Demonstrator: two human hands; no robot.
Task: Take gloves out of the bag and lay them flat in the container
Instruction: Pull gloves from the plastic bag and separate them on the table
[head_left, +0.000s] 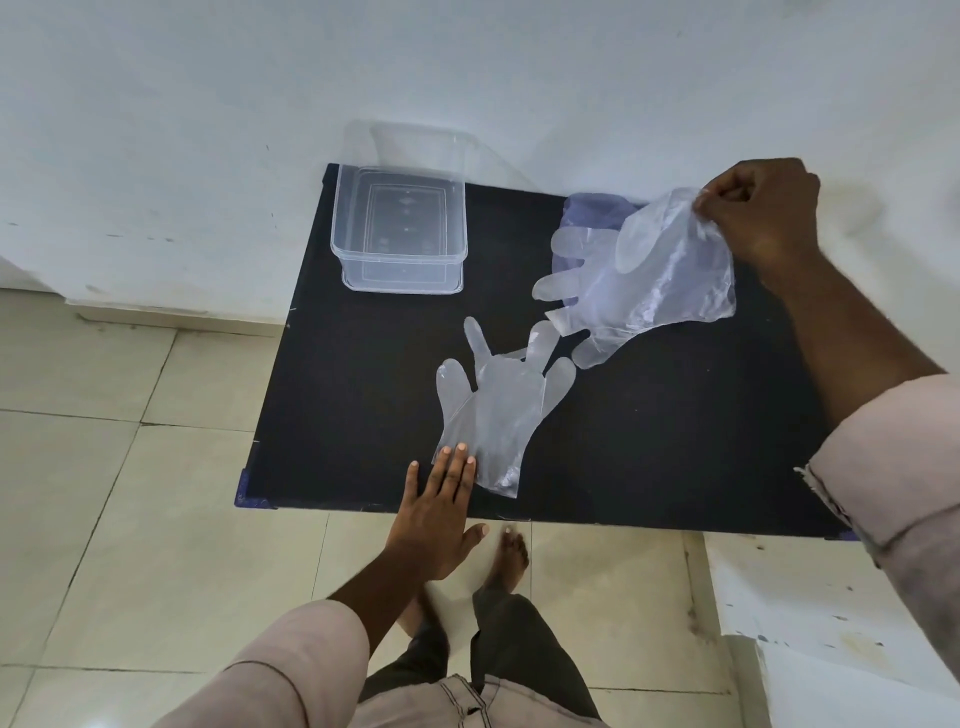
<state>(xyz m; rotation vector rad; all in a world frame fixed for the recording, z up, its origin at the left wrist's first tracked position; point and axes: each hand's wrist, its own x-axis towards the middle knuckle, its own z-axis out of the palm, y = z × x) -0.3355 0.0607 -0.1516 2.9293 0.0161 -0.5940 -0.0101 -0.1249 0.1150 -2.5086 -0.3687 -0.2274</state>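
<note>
A clear plastic glove (501, 402) lies flat on the black table (649, 441), fingers pointing away from me. My left hand (441, 514) rests flat, fingers spread, its fingertips on the glove's cuff near the table's front edge. My right hand (758, 210) pinches the cuff of a second clear glove (649, 280) and holds it lifted over the table's right side, its fingers hanging to the left. Behind this glove lies a bluish clear bag (592, 210); more gloves may lie under it, but I cannot tell. The clear rectangular container (400, 260) stands at the far left of the table, with nothing in it.
The table stands against a white wall (467, 78). A tiled floor (130, 467) spreads to the left and below the front edge, where my bare foot (506, 561) shows. A white ledge (810, 597) sits at the lower right.
</note>
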